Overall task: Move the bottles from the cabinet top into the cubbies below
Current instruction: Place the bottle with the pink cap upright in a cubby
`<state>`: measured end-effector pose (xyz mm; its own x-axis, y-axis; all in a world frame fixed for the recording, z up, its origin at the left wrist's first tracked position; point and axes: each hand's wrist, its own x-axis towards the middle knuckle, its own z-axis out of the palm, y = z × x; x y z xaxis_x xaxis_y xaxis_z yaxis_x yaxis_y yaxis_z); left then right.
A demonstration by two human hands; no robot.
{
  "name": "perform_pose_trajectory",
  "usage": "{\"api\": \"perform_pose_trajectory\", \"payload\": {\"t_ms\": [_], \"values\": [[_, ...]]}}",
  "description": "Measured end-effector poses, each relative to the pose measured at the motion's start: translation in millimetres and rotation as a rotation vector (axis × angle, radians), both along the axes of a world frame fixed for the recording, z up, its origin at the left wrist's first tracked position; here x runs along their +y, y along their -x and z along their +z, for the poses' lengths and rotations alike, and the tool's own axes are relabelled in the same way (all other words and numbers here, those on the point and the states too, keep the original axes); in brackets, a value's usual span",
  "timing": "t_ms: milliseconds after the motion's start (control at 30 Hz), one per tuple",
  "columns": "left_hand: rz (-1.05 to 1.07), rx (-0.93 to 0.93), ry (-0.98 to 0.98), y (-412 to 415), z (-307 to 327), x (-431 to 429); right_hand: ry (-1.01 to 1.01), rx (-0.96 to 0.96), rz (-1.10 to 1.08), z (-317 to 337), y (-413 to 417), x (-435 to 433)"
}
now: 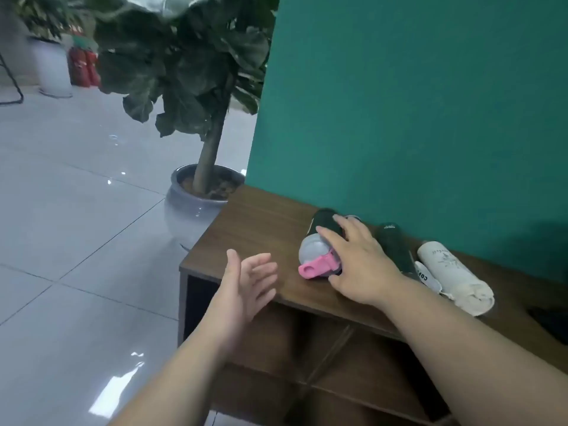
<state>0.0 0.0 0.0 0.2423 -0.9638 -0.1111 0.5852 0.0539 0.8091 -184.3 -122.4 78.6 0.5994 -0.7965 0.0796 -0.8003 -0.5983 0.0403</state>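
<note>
Several bottles lie on their sides on the brown cabinet top (pixel 246 229). The leftmost bottle (pixel 316 245) is dark green with a grey lid and a pink loop. My right hand (pixel 359 265) lies over it, fingers wrapped on its body near the lid. To its right lie a second dark green bottle (pixel 395 247) and a cream white bottle (pixel 451 272). My left hand (pixel 246 287) hovers open, palm turned right, just off the cabinet's front left corner and holds nothing. Dark cubbies (pixel 332 358) show under the top, partly hidden by my arms.
A green wall panel (pixel 415 103) stands right behind the bottles. A large potted plant in a grey pot (pixel 190 210) sits on the floor at the cabinet's left end. Glossy pale floor tiles (pixel 76 226) spread to the left. A dark object (pixel 553 324) lies at the right edge.
</note>
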Motion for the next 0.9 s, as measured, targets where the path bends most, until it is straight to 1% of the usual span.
{"api": "perform_pose_trajectory", "payload": {"t_ms": [100, 167, 233, 333, 500, 567, 667, 767, 900], "values": [[-0.084, 0.009, 0.04, -7, -4, -11, 0.036, 0.166, 0.047, -5, -11, -11], [-0.106, 0.048, 0.051, -10, -4, -18, 0.034, 0.202, 0.055, -10, -19, -14], [-0.112, 0.046, 0.058, -10, -7, -22, 0.049, 0.238, 0.066, -17, -24, -14], [-0.138, 0.002, 0.07, -8, -11, -23, 0.08, 0.224, 0.06, -20, -29, -15], [-0.159, -0.019, 0.084, -11, -17, -25, 0.11, 0.181, 0.05, -16, -31, -11], [-0.161, -0.033, 0.093, -12, -18, -24, 0.094, 0.111, 0.024, -9, -30, -4], [-0.174, -0.091, 0.105, -14, -20, -21, 0.057, -0.061, -0.017, 7, -29, 12], [-0.166, -0.125, 0.114, -16, -20, -10, -0.021, -0.279, -0.032, 26, -28, 36], [-0.14, -0.102, 0.076, -13, -19, 13, -0.158, -0.55, -0.062, 47, -19, 73]]}}
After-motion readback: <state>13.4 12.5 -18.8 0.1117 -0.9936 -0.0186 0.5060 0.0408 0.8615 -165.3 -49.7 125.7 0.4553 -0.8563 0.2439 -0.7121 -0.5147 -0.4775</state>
